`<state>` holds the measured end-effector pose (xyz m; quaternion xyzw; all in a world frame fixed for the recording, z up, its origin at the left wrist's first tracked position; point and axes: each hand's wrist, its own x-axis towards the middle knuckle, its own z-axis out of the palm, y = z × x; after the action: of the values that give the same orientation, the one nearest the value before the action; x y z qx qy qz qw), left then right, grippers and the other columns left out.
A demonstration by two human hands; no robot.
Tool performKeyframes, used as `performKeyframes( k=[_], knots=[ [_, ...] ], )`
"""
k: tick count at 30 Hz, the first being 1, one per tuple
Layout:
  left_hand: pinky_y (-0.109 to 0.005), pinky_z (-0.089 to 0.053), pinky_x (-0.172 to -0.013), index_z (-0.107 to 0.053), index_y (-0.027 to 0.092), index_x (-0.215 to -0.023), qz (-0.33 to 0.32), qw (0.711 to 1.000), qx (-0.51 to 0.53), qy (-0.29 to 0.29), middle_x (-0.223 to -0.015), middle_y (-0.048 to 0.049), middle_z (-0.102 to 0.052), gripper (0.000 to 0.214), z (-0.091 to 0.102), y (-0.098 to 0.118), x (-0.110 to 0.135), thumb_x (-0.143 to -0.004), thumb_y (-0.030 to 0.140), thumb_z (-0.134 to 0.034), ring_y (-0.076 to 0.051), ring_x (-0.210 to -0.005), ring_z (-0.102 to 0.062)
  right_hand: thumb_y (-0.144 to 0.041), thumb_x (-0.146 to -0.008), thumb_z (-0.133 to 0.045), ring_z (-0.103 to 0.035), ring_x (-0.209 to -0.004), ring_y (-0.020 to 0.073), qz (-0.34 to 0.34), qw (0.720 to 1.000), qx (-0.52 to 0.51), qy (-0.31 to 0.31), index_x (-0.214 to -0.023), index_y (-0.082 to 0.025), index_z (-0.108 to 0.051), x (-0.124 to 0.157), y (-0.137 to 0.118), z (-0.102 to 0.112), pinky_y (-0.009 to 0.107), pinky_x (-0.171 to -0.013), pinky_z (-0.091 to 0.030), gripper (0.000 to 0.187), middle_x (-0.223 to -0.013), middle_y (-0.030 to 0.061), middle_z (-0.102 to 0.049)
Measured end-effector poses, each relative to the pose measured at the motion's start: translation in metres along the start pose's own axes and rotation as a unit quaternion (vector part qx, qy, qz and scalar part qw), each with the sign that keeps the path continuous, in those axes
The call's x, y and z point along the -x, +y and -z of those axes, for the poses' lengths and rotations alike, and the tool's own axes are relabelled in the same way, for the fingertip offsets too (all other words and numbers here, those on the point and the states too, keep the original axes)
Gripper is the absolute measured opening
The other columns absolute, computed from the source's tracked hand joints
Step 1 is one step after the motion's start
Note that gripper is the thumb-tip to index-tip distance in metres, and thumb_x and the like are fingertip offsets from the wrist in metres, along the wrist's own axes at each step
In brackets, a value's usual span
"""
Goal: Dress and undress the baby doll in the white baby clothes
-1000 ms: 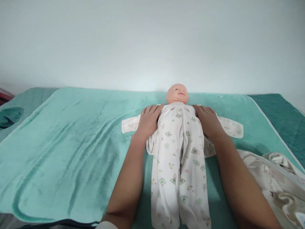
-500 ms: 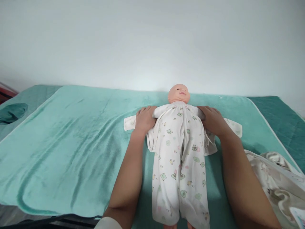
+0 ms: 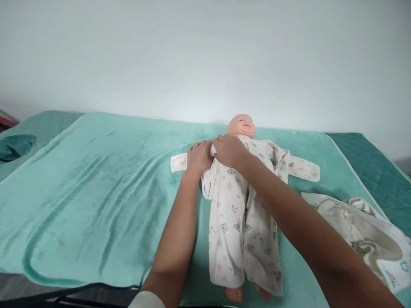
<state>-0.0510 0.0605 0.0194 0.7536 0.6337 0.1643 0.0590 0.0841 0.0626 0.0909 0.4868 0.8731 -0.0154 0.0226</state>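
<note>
The doll (image 3: 241, 125) lies on its back on the teal blanket (image 3: 96, 192), head toward the wall (image 3: 205, 55) and feet (image 3: 233, 294) near the edge closest to the person. Both hands are side by side at its upper body, on the person's left: the left hand (image 3: 199, 156) lies over the shirt's left-lying sleeve (image 3: 179, 163), and the right hand (image 3: 229, 149) reaches across to the shoulder area beside it, just below the head. Their fingers curl away over the cloth, so whether they grip it cannot be told. The patterned trousers (image 3: 229, 231) stretch from beneath the right hand down to the feet. The other sleeve (image 3: 303, 168) spreads to the right, well apart from both hands, above a crumpled pale cloth (image 3: 349, 222).
</note>
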Motion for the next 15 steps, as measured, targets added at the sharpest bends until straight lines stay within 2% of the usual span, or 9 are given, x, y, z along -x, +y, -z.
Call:
performKeyframes(
  k=[4,7,10,13,15],
  knots=[
    [-0.047,-0.044,-0.097,-0.060,0.026,-0.117,0.002,1.000,0.008,0.001,-0.121,-0.0081,-0.069,0.027,0.000,-0.001,0.000,-0.091,0.025,-0.051,-0.031,-0.119,-0.056,-0.017,-0.092,-0.053,-0.057,-0.120,0.0337,-0.032,0.997,0.032,-0.055,-0.120,-0.014,-0.063,-0.034,-0.004,-0.015,0.045,-0.095,-0.044,0.030,-0.129,0.0197,-0.063],
    [-0.047,-0.045,-0.096,-0.060,0.026,-0.113,0.005,1.000,0.007,-0.006,-0.122,-0.0082,-0.068,0.025,0.000,-0.001,-0.001,-0.088,0.025,-0.056,-0.032,-0.120,-0.056,-0.019,-0.085,-0.065,-0.065,-0.107,0.0319,-0.035,0.995,0.036,-0.081,-0.111,-0.015,-0.068,-0.043,0.001,-0.020,0.043,-0.091,-0.046,0.027,-0.119,0.0175,-0.070],
    [-0.047,-0.045,-0.097,-0.060,0.026,-0.113,0.006,1.000,0.006,-0.007,-0.123,-0.0079,-0.068,0.027,0.001,-0.001,0.001,-0.087,0.024,-0.057,-0.032,-0.121,-0.055,-0.021,-0.081,-0.067,-0.068,-0.100,0.0314,-0.032,0.996,0.036,-0.081,-0.108,-0.015,-0.069,-0.040,0.006,-0.018,0.042,-0.085,-0.047,0.027,-0.112,0.0166,-0.073],
    [-0.048,-0.045,-0.095,-0.058,0.027,-0.118,0.002,1.000,0.012,0.014,-0.124,-0.0073,-0.067,0.033,0.002,0.000,0.007,-0.086,0.021,-0.057,-0.032,-0.120,-0.055,-0.025,-0.085,-0.064,-0.067,-0.103,0.0306,-0.016,0.997,0.042,-0.058,-0.118,-0.018,-0.065,-0.029,0.011,-0.009,0.040,-0.083,-0.047,0.034,-0.115,0.0148,-0.072],
    [-0.047,-0.046,-0.094,-0.057,0.028,-0.119,0.010,1.000,0.013,0.024,-0.124,-0.0065,-0.066,0.035,0.003,0.000,0.013,-0.086,0.021,-0.057,-0.032,-0.119,-0.056,-0.032,-0.089,-0.060,-0.066,-0.102,0.0290,0.003,0.997,0.051,-0.054,-0.119,-0.022,-0.064,-0.021,0.015,-0.001,0.037,-0.080,-0.047,0.031,-0.115,0.0125,-0.071]
  ],
)
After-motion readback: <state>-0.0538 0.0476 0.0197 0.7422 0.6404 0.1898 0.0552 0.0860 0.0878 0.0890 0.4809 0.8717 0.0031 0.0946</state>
